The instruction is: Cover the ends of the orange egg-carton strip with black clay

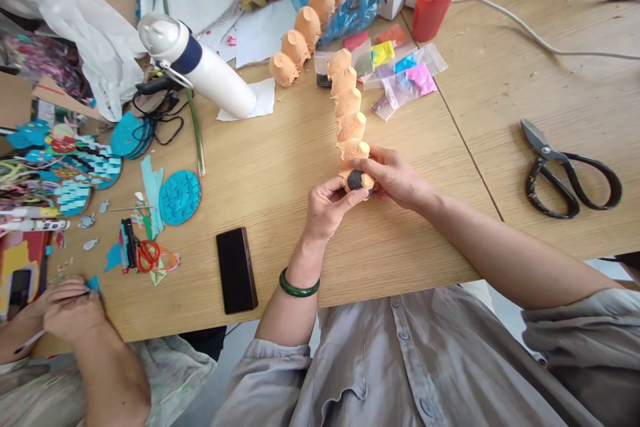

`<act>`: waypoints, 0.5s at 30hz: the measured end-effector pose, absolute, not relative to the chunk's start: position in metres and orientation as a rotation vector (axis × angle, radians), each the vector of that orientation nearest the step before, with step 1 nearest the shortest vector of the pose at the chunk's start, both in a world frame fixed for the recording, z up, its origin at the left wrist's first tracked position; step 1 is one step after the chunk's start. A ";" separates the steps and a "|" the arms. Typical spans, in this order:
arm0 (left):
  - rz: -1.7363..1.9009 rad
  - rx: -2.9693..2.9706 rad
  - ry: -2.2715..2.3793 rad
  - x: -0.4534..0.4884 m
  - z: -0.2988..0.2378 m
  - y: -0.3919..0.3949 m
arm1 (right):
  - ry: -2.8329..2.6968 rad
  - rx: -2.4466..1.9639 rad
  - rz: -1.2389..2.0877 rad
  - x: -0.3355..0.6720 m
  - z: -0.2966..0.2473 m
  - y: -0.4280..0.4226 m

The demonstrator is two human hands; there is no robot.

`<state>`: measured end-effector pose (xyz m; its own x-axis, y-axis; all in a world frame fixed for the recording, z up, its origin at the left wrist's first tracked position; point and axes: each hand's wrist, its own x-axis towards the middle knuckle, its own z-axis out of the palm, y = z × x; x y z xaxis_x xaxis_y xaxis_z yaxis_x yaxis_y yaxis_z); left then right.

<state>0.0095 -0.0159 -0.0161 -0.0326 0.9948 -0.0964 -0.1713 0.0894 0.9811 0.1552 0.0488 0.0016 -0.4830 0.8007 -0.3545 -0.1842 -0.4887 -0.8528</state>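
Note:
An orange strip of egg-carton cups (pixel 349 103) stretches away from me over the table. My left hand (pixel 325 207) pinches its near end, where a black patch (pixel 355 179) that looks like soft clay covers part of the last cup. My right hand (pixel 400 177) grips the same end from the other side, thumb on top and fingers curled round underneath. A second orange row of cups (pixel 307 25) lies beyond it, partly on a blue plastic bag (pixel 345 10). Small bags of coloured clay (pixel 400 70) sit just right of the strip's far end.
Large black-handled scissors (pixel 550 160) lie at right, a red cup (pixel 435 7) at the back. A white bottle (pixel 200 67), a phone (pixel 235 270), a blue disc (pixel 180 197) and orange-handled scissors (pixel 147 255) are to the left. A co-worker's hands (pixel 73 310) work at lower left.

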 end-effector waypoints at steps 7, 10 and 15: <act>1.209 0.975 1.117 0.008 -0.016 -0.017 | -1.044 -1.012 2.040 0.157 0.003 0.051; 1.186 0.967 1.109 0.008 -0.016 -0.016 | -1.060 -0.992 2.036 0.158 0.004 0.052; 1.162 0.984 1.078 0.007 -0.016 -0.017 | -1.073 -0.961 2.068 0.159 0.008 0.053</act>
